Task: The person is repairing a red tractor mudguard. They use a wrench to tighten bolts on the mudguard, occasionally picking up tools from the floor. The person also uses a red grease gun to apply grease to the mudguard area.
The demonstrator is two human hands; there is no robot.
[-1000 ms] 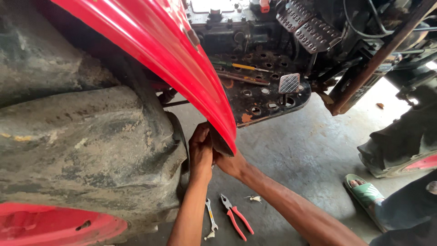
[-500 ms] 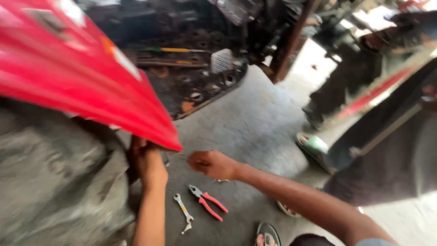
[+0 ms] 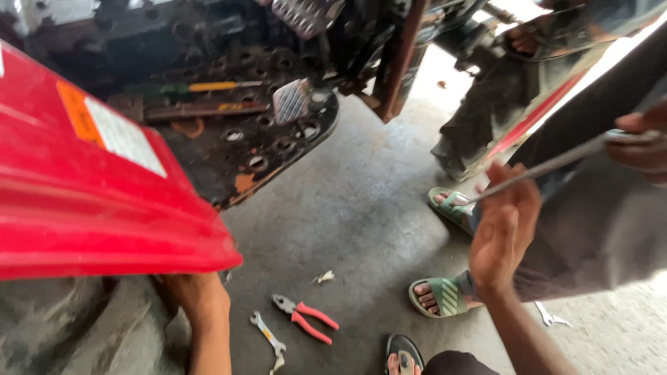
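concrete floor point(image 3: 361, 208) holds pliers point(image 3: 306, 317), spanner point(image 3: 268, 338); red fender point(image 3: 90, 208) overhead.

Right hand point(image 3: 504, 232) touches a metal rod point(image 3: 549, 165); left hand point(image 3: 198, 295) under red fender point(image 3: 90, 215)

The fender point(image 3: 104, 208) is glossy red, bearing an orange and white sticker point(image 3: 114, 128). Beyond the fender, the perforated footplate point(image 3: 257, 149) is black with rust-orange patches, and a screwdriver point(image 3: 201, 87) there has a yellow and green handle. On the grey concrete floor point(image 3: 361, 208) below the fender lie red-handled pliers point(image 3: 306, 318), a silver spanner point(image 3: 269, 340), and green striped sandals point(image 3: 439, 295).
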